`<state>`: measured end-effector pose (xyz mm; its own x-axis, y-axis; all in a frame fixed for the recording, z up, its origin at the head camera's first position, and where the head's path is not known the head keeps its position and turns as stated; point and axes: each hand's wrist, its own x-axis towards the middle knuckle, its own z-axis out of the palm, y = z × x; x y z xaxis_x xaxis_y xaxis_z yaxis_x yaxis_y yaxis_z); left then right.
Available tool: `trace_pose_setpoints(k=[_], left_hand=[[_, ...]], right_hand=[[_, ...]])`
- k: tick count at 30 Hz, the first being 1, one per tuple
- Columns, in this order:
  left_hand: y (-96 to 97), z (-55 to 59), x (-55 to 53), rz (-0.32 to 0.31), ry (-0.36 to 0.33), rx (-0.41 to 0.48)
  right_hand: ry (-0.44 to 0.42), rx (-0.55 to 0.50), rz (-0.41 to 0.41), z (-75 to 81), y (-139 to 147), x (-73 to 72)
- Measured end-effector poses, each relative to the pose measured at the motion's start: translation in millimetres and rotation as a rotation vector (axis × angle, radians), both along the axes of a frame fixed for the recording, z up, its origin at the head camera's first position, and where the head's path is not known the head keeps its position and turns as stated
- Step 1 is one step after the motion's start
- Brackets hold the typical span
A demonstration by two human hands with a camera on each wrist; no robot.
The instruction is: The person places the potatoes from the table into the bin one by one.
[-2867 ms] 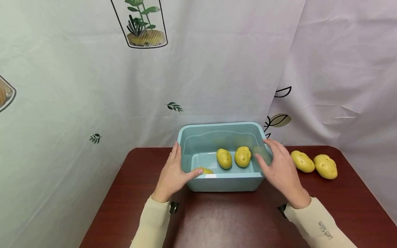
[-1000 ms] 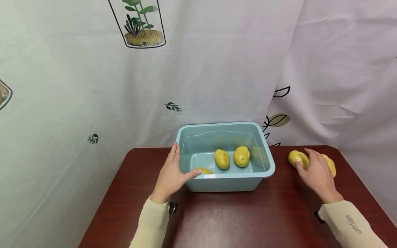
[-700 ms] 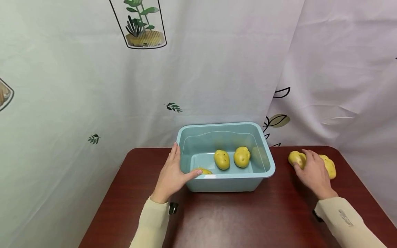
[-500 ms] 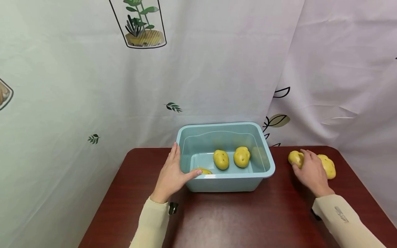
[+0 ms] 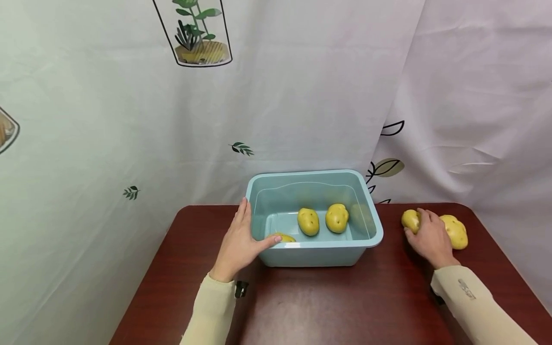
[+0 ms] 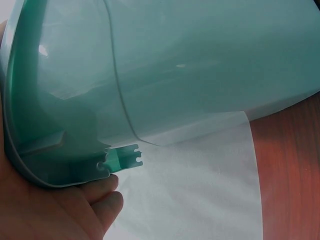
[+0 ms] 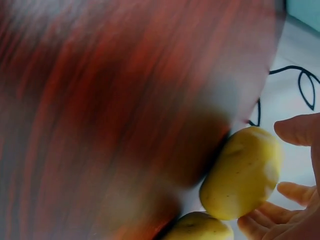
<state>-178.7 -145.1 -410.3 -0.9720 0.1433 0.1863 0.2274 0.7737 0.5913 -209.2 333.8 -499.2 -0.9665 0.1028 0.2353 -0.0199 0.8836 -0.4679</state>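
Behind the light-blue tub (image 5: 312,258), pale drape (image 5: 310,96) with plant prints; beneath the tub, dark red table (image 5: 327,306). At the tub's left front corner, left hand (image 5: 237,247), resting straight-fingered, with thumb on the rim. Right of the tub, right hand (image 5: 432,238), relaxed, half spread about a potato (image 5: 409,220), with thumb just apart. Farther right of the tub, another potato (image 5: 457,233). Inside the tub, three potatoes (image 5: 308,221).

Bin (image 5: 315,258): pale blue plastic, rectangular, upright on the table (image 5: 336,306), left hand (image 5: 238,244) at its front left corner.
Potatoes in bin (image 5: 308,222): three, yellow; one mostly hidden by the front wall.
Left loose potato (image 5: 410,220): yellow, partly covered by the right hand (image 5: 432,238).
Right loose potato (image 5: 456,232): yellow, lumpy, just beside.
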Motion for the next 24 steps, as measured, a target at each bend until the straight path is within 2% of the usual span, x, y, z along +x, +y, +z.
trace_pose_setpoints(k=[24], left_hand=[[-0.9, 0.0, -0.7, 0.004, 0.003, -0.01]], right_hand=[[-0.051, 0.06, 0.041, -12.1, 9.5, -7.2]])
